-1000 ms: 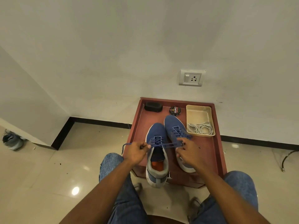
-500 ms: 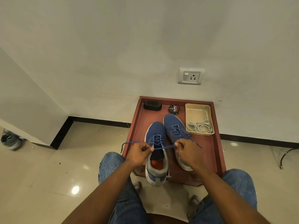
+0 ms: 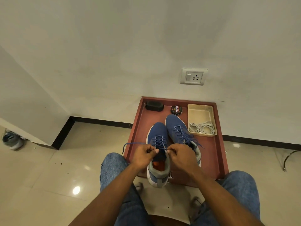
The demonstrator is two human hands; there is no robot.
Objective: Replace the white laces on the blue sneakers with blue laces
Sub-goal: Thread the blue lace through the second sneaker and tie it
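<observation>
Both hands pinching the ends of a dark blue lace over the nearer blue knit sneaker.

The left hand (image 3: 144,154) and right hand (image 3: 182,154), fingers curled, each grip one end of the dark blue lace (image 3: 160,142) threaded through the nearer blue knit sneaker (image 3: 158,136), which stands on a reddish-brown wooden tray table (image 3: 211,154) beside the second blue laced sneaker (image 3: 176,128). Coiled white laces (image 3: 202,128) lie in a cream rectangular tray (image 3: 201,111).

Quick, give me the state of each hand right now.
Left hand: pinches one end of the blue lace of the left sneaker.
Right hand: pinches the other end of that lace.
</observation>
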